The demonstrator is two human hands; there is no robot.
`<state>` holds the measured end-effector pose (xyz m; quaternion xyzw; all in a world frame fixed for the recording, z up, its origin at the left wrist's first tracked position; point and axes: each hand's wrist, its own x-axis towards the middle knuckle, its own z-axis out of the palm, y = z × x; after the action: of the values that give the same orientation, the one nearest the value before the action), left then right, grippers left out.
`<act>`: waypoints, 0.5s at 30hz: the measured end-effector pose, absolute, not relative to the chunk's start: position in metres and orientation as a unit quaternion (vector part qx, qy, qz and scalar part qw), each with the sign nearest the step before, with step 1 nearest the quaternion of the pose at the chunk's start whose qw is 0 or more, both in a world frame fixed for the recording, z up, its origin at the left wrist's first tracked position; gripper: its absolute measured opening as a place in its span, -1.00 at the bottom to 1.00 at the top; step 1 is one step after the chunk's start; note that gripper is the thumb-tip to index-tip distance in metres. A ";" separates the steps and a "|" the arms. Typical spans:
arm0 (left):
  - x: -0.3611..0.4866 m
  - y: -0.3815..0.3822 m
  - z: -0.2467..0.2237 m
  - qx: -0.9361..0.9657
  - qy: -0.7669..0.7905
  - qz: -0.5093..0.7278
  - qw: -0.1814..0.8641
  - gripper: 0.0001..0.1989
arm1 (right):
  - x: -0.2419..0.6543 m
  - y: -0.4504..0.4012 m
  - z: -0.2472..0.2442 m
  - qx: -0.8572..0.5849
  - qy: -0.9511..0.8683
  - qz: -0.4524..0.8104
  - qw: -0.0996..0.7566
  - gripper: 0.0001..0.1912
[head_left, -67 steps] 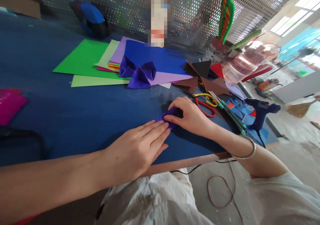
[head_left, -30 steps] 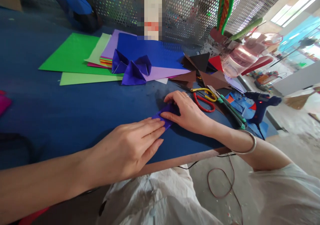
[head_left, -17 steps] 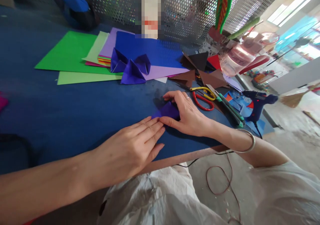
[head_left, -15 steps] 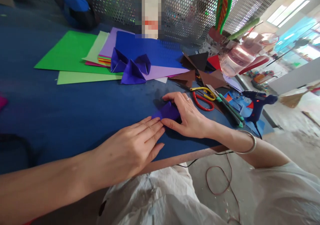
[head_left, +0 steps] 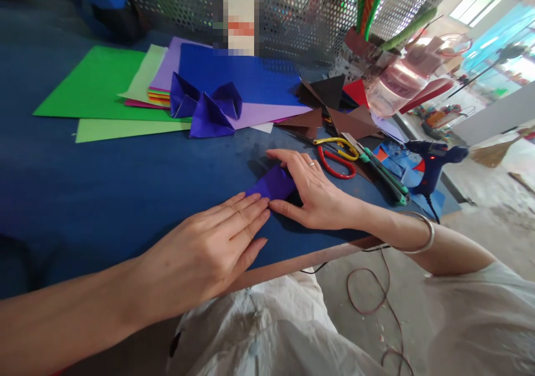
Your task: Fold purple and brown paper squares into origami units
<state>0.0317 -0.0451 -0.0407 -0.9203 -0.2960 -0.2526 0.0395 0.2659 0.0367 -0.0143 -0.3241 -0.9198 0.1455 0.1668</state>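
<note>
Since the earliest frame, the thumb of the right hand (head_left: 317, 189) has moved from the top of the folded purple paper (head_left: 270, 184) to its near edge, so more of the paper's face is visible now; the whole scene also sits a little more to the left, because the view has turned; the paper lies on the blue worktop (head_left: 134, 181), between the two hands and near the front edge; the left hand (head_left: 209, 248) rests flat, its fingers close together, the tips touching the near side of the paper; the grip of the right hand is spread, with thumb and forefinger apart at two sides of the paper, and the palm covers its right end; behind the hands, purple folded shapes (head_left: 213, 117) stand on coloured sheets (head_left: 242, 69); near the right hand are scissors (head_left: 330, 141) and a green-and-black cutter (head_left: 378, 171); farther right is a glue gun (head_left: 432, 161)
</note>
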 end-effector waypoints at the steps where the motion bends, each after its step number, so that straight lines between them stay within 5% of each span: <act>1: 0.031 -0.045 -0.041 -0.921 -0.295 -0.252 0.037 -0.61 | 0.267 0.037 -0.015 -0.323 -0.919 0.148 0.169 -0.26; 15: 0.032 -0.040 -0.026 -0.928 -0.275 -0.240 0.073 -0.63 | 0.273 0.039 -0.017 -0.316 -0.917 0.163 0.182 -0.32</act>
<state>0.0319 -0.0399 -0.0264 -0.9282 -0.2751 -0.2396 0.0726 0.2725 0.0387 -0.0172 -0.3164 -0.9166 0.1633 0.1817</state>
